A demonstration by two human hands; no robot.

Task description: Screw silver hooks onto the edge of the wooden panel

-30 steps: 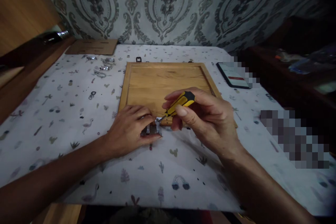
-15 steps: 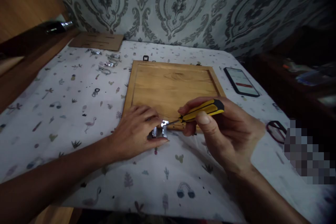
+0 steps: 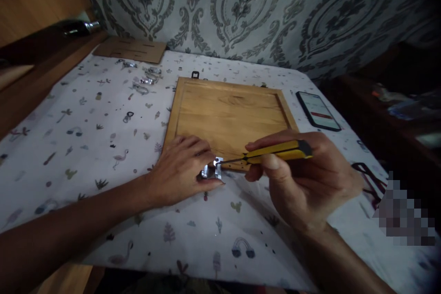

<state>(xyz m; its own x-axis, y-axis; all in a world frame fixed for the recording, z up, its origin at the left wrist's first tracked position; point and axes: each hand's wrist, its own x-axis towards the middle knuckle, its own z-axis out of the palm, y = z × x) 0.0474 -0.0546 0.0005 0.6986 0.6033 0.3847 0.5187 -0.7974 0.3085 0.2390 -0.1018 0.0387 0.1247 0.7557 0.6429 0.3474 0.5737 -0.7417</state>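
Head view: left grip (image 3: 184,170) pinches a metal fitting (image 3: 218,171) at a wooden panel (image 3: 229,117); right grip (image 3: 312,179) pinches a screwdriver (image 3: 277,150), tip at that fitting

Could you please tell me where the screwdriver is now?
In the head view, the screwdriver is in the right hand, its tip at the metal piece beside the left hand.

Panel (image 3: 230,115): centre frame, on worktop (image 3: 86,161)
Phone (image 3: 319,111): right of panel
Metal parts (image 3: 147,81): upper left
Cardboard (image 3: 138,56): behind metal parts
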